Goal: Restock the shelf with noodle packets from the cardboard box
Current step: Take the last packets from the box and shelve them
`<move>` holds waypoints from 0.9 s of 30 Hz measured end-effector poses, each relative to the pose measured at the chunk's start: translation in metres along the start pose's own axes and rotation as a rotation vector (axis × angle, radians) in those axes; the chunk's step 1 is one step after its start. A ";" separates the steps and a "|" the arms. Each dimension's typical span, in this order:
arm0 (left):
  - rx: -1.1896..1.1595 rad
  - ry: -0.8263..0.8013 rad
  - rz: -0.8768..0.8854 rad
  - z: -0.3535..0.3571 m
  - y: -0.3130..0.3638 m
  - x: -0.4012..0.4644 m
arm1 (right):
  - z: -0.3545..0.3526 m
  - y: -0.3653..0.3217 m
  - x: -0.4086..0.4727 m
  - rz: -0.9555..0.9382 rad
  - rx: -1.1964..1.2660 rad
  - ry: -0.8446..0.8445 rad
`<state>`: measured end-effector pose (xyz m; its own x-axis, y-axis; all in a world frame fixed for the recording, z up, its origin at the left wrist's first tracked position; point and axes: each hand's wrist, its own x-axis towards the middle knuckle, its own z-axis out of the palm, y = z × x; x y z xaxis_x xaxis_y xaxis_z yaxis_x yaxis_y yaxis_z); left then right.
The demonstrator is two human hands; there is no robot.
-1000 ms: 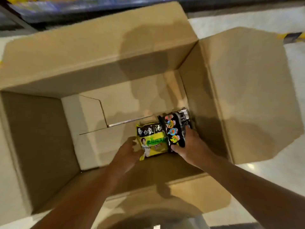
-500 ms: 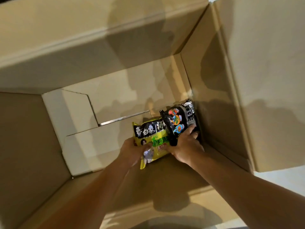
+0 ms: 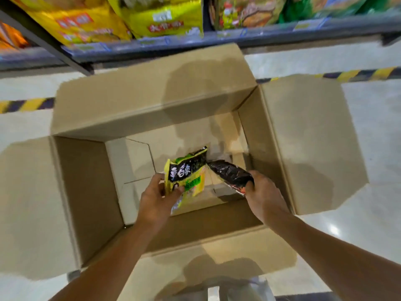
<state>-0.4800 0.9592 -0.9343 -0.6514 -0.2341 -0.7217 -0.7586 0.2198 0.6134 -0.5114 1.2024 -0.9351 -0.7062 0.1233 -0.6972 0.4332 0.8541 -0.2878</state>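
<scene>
— What are my hands doing?
— My left hand (image 3: 155,197) grips the yellow packet (image 3: 186,172); my right hand (image 3: 263,193) grips the black packet (image 3: 231,173).
— Where?
— Both inside the box (image 3: 91,192), below the shelf (image 3: 195,43).

A pale, glossy floor (image 3: 373,148) is seen, with ceiling light reflected as a bright spot at the lower right. A yellow-and-black hazard stripe (image 3: 358,74) is laid across it, parallel to the shelving. At the top a dark metal rack (image 3: 282,35) edged with blurred price labels (image 3: 308,25) is stocked with yellow (image 3: 160,16) and green bags (image 3: 256,11)
</scene>
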 end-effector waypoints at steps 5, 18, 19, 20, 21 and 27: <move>-0.064 0.079 0.114 -0.073 0.073 -0.061 | -0.079 -0.053 -0.063 -0.152 0.062 0.050; -0.150 0.218 0.465 -0.296 0.317 -0.307 | -0.345 -0.205 -0.308 -0.475 0.102 0.204; -0.158 0.225 0.486 -0.308 0.331 -0.327 | -0.363 -0.214 -0.329 -0.488 0.128 0.229; -0.167 0.233 0.508 -0.318 0.346 -0.346 | -0.380 -0.221 -0.347 -0.501 0.151 0.251; -0.169 0.244 0.529 -0.328 0.359 -0.365 | -0.396 -0.228 -0.366 -0.514 0.172 0.271; -0.209 0.307 0.660 -0.374 0.414 -0.461 | -0.472 -0.260 -0.463 -0.574 0.352 0.399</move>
<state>-0.4992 0.8040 -0.2278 -0.9231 -0.3760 -0.0802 -0.1763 0.2287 0.9574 -0.5612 1.1615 -0.2279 -0.9925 -0.0600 -0.1068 0.0443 0.6369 -0.7696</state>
